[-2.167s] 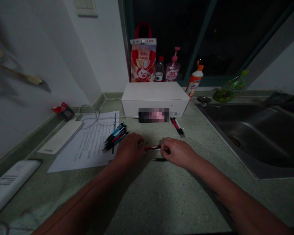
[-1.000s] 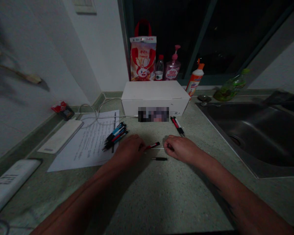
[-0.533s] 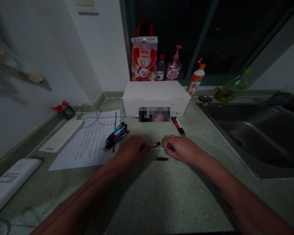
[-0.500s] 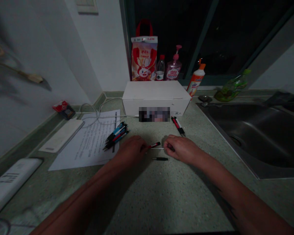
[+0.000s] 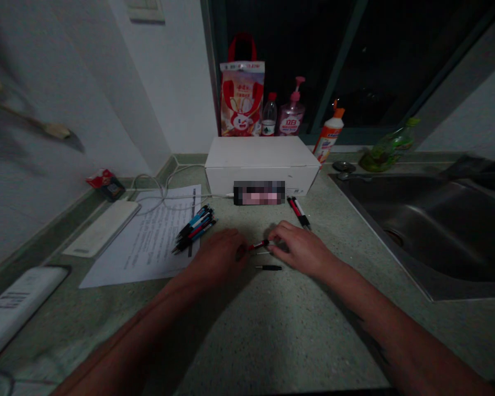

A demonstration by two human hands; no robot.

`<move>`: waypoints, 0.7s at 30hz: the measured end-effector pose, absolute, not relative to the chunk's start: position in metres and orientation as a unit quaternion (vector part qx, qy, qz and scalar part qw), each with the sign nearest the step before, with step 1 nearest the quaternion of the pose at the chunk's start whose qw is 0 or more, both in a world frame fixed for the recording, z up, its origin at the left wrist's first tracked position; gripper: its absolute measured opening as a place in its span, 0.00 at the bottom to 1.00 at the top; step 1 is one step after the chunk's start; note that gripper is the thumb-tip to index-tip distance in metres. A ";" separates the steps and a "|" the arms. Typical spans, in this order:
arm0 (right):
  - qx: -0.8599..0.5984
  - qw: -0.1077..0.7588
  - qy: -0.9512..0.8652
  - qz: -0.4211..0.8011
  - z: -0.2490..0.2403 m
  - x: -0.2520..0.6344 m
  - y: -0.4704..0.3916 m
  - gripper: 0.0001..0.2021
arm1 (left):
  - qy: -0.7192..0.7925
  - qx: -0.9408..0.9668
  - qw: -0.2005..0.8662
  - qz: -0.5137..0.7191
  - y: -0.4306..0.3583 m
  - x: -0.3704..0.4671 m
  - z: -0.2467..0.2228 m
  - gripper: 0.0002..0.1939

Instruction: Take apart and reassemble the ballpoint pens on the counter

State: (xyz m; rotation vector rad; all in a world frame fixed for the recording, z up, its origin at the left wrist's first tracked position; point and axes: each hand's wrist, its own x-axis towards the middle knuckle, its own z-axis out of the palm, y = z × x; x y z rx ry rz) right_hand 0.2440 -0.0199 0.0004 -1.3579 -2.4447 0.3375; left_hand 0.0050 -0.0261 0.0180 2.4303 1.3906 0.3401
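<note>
My left hand is closed round a red pen barrel, whose dark end points right towards my other hand. My right hand is bent, thumb and forefinger at that dark end; exactly how they grip it is too dim to tell. Just below the barrel runs a thin white pen refill, its right end close to my right thumb. A short black pen part with a pointed tip lies on the counter under both hands.
Several pens lie on a printed sheet at left; more red and black pens lie at right. A white box stands behind, with bottles beyond. A white power strip is at left, a sink at right.
My right hand has shifted slightly left and its fingers have uncurled from a fist, reaching the dark end of the red barrel. Less of the white refill shows. My left hand stays in place.
</note>
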 end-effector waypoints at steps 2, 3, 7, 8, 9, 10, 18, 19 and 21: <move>-0.463 0.179 -0.861 0.108 -0.001 0.241 -0.019 0.06 | 0.479 0.859 0.156 0.091 -0.027 0.004 0.019 0.06; -0.455 0.184 -0.865 0.108 -0.002 0.240 -0.018 0.05 | 0.477 0.861 0.157 0.080 -0.027 0.004 0.019 0.06; -0.444 0.174 -0.873 0.099 -0.008 0.230 -0.015 0.05 | 0.474 0.863 0.168 0.047 -0.027 0.005 0.018 0.07; -0.443 0.165 -0.876 0.095 -0.009 0.228 -0.014 0.05 | 0.475 0.863 0.168 0.040 -0.027 0.006 0.017 0.07; -0.443 0.157 -0.878 0.091 -0.010 0.227 -0.014 0.05 | 0.473 0.864 0.167 0.036 -0.027 0.006 0.017 0.08; -0.442 0.150 -0.880 0.087 -0.011 0.226 -0.013 0.04 | 0.471 0.866 0.166 0.034 -0.026 0.006 0.017 0.08; -0.460 0.179 -0.865 0.089 -0.006 0.229 -0.015 0.04 | 0.527 0.813 0.188 0.159 -0.022 0.004 0.011 0.08; -0.463 0.183 -0.862 0.095 -0.005 0.230 -0.016 0.06 | 0.529 0.805 0.194 0.185 -0.021 0.004 0.010 0.08; -0.465 0.183 -0.861 0.099 -0.004 0.230 -0.017 0.11 | 0.526 0.792 0.203 0.234 -0.019 0.003 0.009 0.08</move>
